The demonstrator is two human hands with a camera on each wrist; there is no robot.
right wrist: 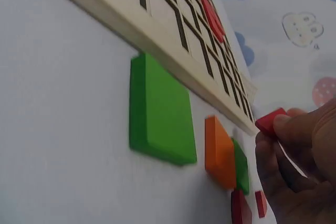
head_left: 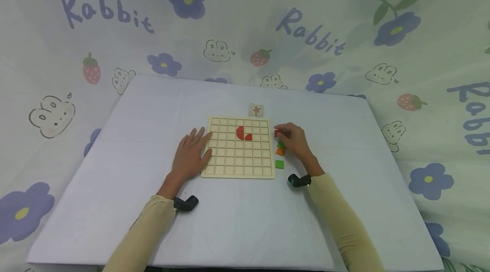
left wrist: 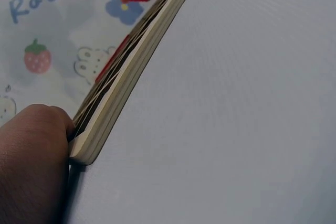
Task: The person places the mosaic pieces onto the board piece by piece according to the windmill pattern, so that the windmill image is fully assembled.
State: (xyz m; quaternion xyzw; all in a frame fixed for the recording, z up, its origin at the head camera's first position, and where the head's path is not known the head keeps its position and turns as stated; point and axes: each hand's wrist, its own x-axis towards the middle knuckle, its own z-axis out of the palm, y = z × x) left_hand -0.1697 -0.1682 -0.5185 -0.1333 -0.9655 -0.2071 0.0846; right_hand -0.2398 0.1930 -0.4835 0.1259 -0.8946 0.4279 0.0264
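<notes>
From my station I see the left hand (head_left: 190, 153) spread, touching the left edge of the board (head_left: 232, 153), which bears red pieces (head_left: 240, 133). Just right of it, the right hand (head_left: 294, 138) pinches a red block (right wrist: 268, 123); I judge this piece-picking, calling next for a steady lift.

in the head view we read "rabbit" twice, in blue lettering (head_left: 102, 8) on the patterned cloth (head_left: 237, 12). at right we see it again, cut off.

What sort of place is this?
Probably a tabletop workspace screened off with fabric: a rabbit-and-flower printed cloth hangs behind a white-covered table, where a gridded wooden board lies.
</notes>
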